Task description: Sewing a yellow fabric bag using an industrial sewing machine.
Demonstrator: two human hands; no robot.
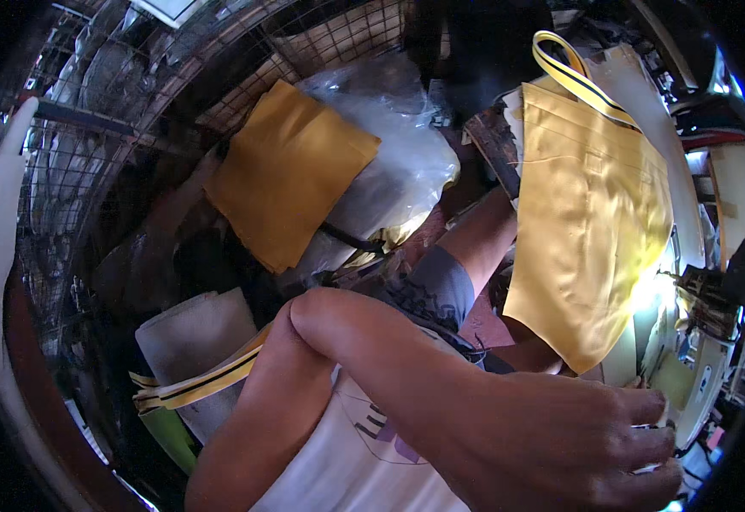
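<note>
My left arm bends at the elbow and crosses in front of my body. My left hand is at the lower right, back upward, with its fingers curled; whatever they may hold is hidden beneath them. Just beyond it hangs a yellow fabric panel with stitched lines and a loose thread at its left edge. A looped yellow strap with a dark stripe rises from its top. A bright lamp glow lies against the panel's lower right edge. My right hand does not show.
Yellow fabric pieces lie stacked on a clear plastic-wrapped bundle. Striped straps rest across folded grey cloth at the left. Wire mesh lines the far left. A pale slotted machine part is at the right.
</note>
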